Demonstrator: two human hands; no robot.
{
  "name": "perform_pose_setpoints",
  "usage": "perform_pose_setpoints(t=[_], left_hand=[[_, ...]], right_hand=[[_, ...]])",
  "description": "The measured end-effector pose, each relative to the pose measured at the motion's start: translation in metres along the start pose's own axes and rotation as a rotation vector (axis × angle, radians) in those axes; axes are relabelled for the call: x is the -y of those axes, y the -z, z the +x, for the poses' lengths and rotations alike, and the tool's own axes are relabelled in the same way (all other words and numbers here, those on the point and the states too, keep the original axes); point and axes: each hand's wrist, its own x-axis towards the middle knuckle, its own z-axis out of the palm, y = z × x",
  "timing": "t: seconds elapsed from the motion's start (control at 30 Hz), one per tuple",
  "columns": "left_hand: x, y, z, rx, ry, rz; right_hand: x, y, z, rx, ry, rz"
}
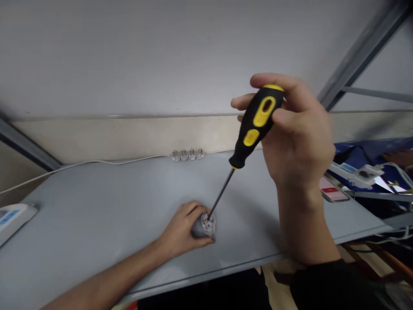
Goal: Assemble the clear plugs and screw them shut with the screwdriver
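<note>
My right hand [293, 116] grips the black and yellow handle of a screwdriver [253, 129], fingertips around its upper end. The shaft slants down to the left, and its tip meets a small clear plastic plug [209, 226] with metal parts inside. On the grey table, my left hand [187, 228] pinches that plug between thumb and fingers, holding it by its upper and lower edges. Whether the tip sits in a screw is too small to tell.
Several clear plugs with metal pins [187, 154] stand in a row at the table's back edge, by a white cable [112, 162]. A white power strip [16, 219] lies at the left. A phone [334, 190] and another white strip [353, 172] are at the right.
</note>
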Motion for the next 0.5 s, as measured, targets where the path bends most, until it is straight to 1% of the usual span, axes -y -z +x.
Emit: perform_pose_setpoints(t=[0.07,0.17,0.2,0.23,0.33,0.37,0.4,0.5], left_hand=[[0.0,0.0,0.0,-0.008,0.001,0.005],[0.0,0.0,-0.001,-0.012,0.008,0.006],[0.0,0.0,-0.001,-0.012,0.009,0.005],[0.0,0.0,-0.001,-0.011,0.007,0.004],[0.0,-0.001,-0.002,-0.018,-0.003,0.007],[0.001,-0.001,-0.002,-0.017,-0.004,0.008],[0.001,-0.001,-0.002,-0.015,-0.002,0.009],[0.0,0.0,-0.002,0.0,0.01,0.005]], right_hand=[[0.003,0.0,-0.001,0.006,-0.007,-0.07],[0.007,-0.001,-0.003,-0.024,0.034,-0.239],[0.007,-0.001,-0.004,-0.025,0.047,-0.248],[0.006,0.0,-0.003,-0.018,0.06,-0.213],[0.0,0.004,0.0,0.061,0.063,-0.008],[-0.003,0.006,0.001,0.088,0.06,0.03],[-0.004,0.007,0.002,0.097,0.055,0.025],[-0.003,0.009,0.002,0.074,0.062,-0.168]])
